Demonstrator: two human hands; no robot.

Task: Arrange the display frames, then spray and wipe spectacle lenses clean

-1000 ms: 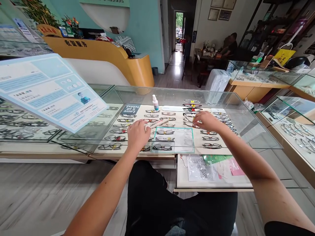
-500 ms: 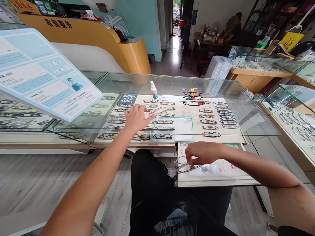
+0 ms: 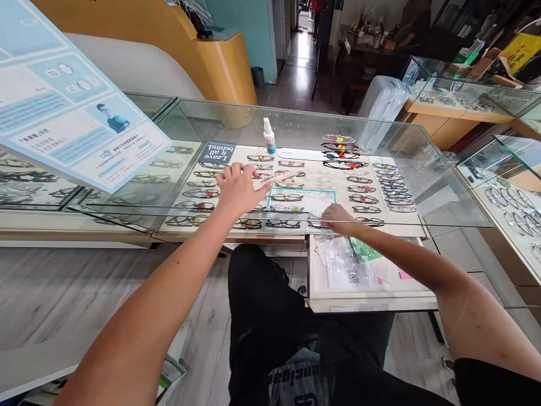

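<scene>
The person's right hand is closing its fingers on thin-framed eyeglasses at the lower right of a white sheet with a turquoise border. The left hand is spreading its thumb from its bent fingers beside a pale strip with red lettering; whether it's gripping that, I can't tell.

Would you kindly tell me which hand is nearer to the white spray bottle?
The left. The left hand is on the near side of the spray bottle, slightly to its left; the right hand is farther off, to its right.
</scene>
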